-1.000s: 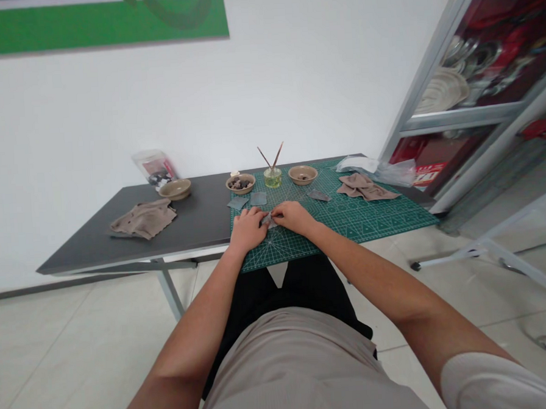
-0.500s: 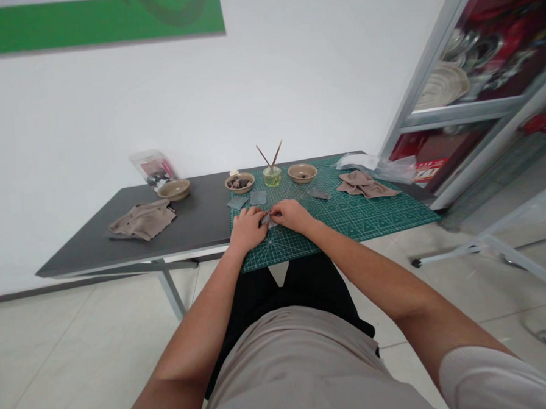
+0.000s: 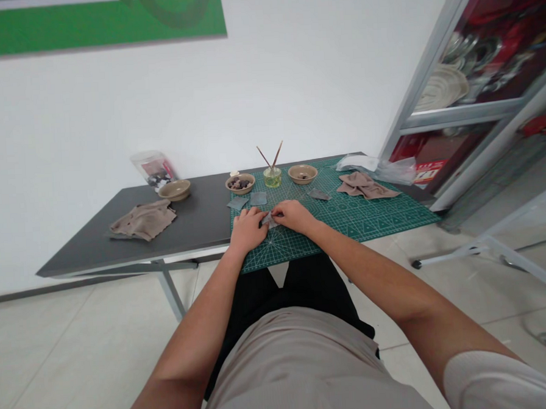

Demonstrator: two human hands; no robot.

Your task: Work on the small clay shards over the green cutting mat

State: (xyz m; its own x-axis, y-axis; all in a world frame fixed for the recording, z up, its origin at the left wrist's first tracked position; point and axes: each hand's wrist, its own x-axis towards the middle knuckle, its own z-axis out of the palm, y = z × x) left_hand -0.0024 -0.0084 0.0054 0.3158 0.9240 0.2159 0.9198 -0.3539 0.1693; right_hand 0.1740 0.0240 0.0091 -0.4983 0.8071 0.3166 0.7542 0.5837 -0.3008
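Note:
Low over the front of the green cutting mat (image 3: pixel 365 221), my left hand (image 3: pixel 249 231) and my right hand (image 3: pixel 294 215) work close together. Between them lies a small thin grey piece (image 3: pixel 272 221), partly hidden by fingers. My left thumb and forefinger grip its left side, while the other fingers rest bent over the mat. The right fingertips are pinched at its upper right edge. Just beyond are grey squares (image 3: pixel 258 198), one of them tilted (image 3: pixel 237 203), and another darker piece (image 3: pixel 319 195) to the right.
Behind the hands stand a bowl of dark lumps (image 3: pixel 240 183), a glass jar (image 3: pixel 272 178) holding two thin sticks, and a bowl (image 3: pixel 303 174) with a little in it. Brown cloths (image 3: pixel 366 185) lie right and left (image 3: pixel 143 220). Another bowl (image 3: pixel 174 190) sits by a clear tub (image 3: pixel 152 168).
My right fingertips have shifted very slightly to the right, and a little more of the grey piece shows between the hands. My left hand stays in place.

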